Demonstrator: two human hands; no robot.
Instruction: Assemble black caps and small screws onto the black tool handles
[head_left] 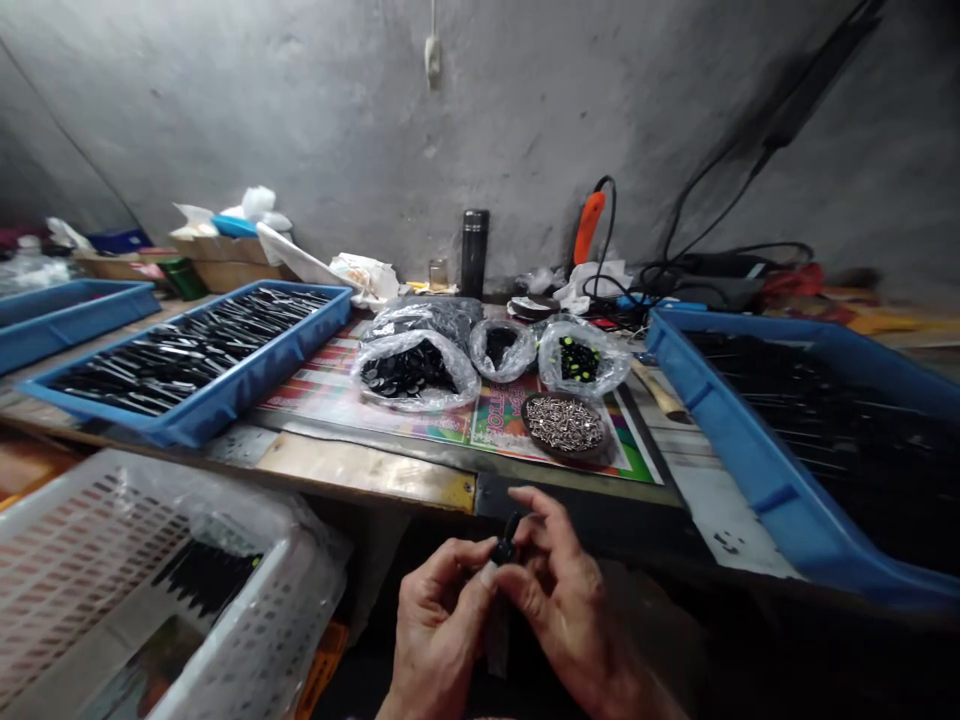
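A small black part (504, 549) is pinched between both hands just in front of the bench edge. My left hand (442, 620) grips it with thumb and fingertips from the left. From the right, my right hand (559, 590) holds the same part between thumb and fingers, its index finger raised. The part's lower end is hidden by the fingers. Beyond the hands lie a round dish of small metal screws (564, 425), an open bag of black discs (411, 370), a bag of dark pieces (498, 348) and a bag of black and yellow-green pieces (583, 362).
Blue trays of black parts flank the bench, one at left (225, 405) and one at right (757, 480). A white basket (247, 610) with black pieces stands low at left. A black flask (474, 252), an orange-handled tool (589, 228) and cables are near the wall.
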